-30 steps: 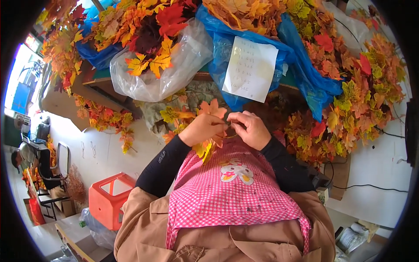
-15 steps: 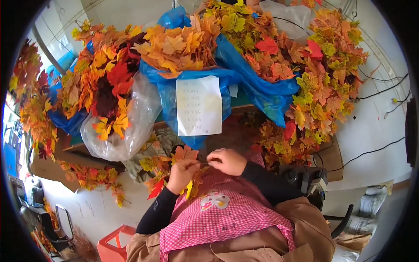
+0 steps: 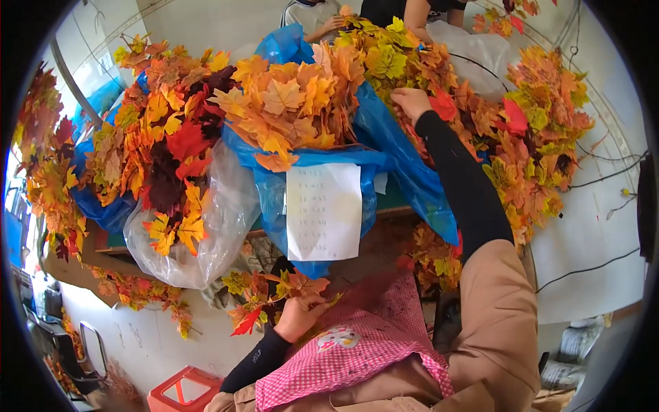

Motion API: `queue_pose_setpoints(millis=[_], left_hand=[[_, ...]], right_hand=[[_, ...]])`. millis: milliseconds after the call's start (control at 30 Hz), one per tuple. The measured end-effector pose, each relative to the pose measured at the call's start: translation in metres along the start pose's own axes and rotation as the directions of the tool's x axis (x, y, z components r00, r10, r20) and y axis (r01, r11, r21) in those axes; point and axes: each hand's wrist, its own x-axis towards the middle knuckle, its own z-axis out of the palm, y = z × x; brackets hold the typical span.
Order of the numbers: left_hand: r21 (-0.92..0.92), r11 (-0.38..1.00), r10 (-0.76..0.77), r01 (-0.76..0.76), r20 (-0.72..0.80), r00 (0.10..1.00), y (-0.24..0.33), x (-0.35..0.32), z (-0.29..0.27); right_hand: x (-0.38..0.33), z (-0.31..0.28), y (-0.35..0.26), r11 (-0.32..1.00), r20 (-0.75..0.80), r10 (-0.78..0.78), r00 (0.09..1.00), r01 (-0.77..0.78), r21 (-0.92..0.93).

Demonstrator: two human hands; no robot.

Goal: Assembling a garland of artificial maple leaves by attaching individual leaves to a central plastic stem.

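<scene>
The left hand (image 3: 302,317), near, pinches a spray (image 3: 295,283) above the apron (image 3: 329,374); its fingers are narrow around the stem and hide most of it. The leaves spread left and far of that hand. The right hand (image 3: 413,104) is far right, at the yellow-green leaves (image 3: 386,60); whether its bent fingers grip any, I cannot tell. Orange leaves (image 3: 295,99) cover the blue bag's (image 3: 270,196) mouth. People (image 3: 309,16) at the far edge are cut off.

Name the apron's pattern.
Pink-and-white check, with a white animal motif; the apron shows best in the head view, the only one.
</scene>
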Motion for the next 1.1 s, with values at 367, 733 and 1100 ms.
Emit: queue_pose_setpoints(millis=[367,733,1100], left_hand=[[-0.002,0.979,0.204,-0.205,-0.097,0.974,-0.014,0.013,0.004],[0.088,0.980,0.177,-0.176,-0.006,0.984,-0.002,-0.004,0.010],[0.137,0.962,0.251,-0.236,-0.104,0.962,0.003,-0.027,0.008]], right_hand=[[0.038,0.015,0.006,0.916,-0.411,-0.221,0.884,0.333,0.223],[-0.023,-0.095,0.001,0.951,-0.210,-0.296,0.932,0.307,0.019],[-0.165,-0.078,-0.033,0.871,0.057,-0.383,0.922,0.380,-0.312]])
